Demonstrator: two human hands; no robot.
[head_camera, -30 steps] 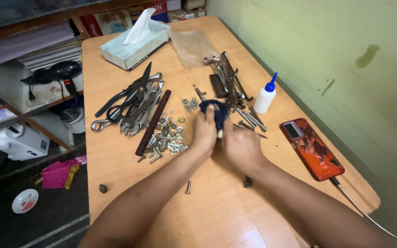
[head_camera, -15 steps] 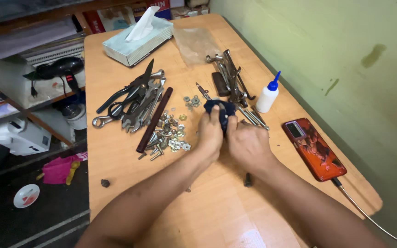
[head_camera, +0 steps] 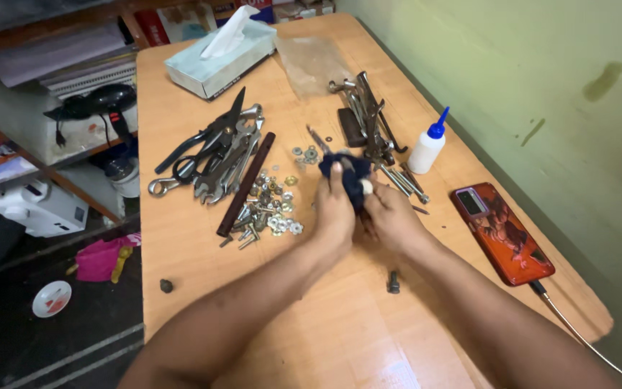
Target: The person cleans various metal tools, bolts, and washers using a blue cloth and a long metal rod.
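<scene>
Fingers of my left hand (head_camera: 336, 209) and right hand (head_camera: 390, 216) squeeze a dark blue cloth (head_camera: 345, 171) above the table (head_camera: 181, 245) middle, near small nuts (head_camera: 271, 205).

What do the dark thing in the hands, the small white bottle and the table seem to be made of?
The dark thing looks like soft navy cloth: it folds and bunches between the left hand and right hand. The bottle seems to be white plastic, matte, with a blue pointed cap. The table looks like wood or wood-look laminate, smooth, with light grain and a slight sheen.
</scene>
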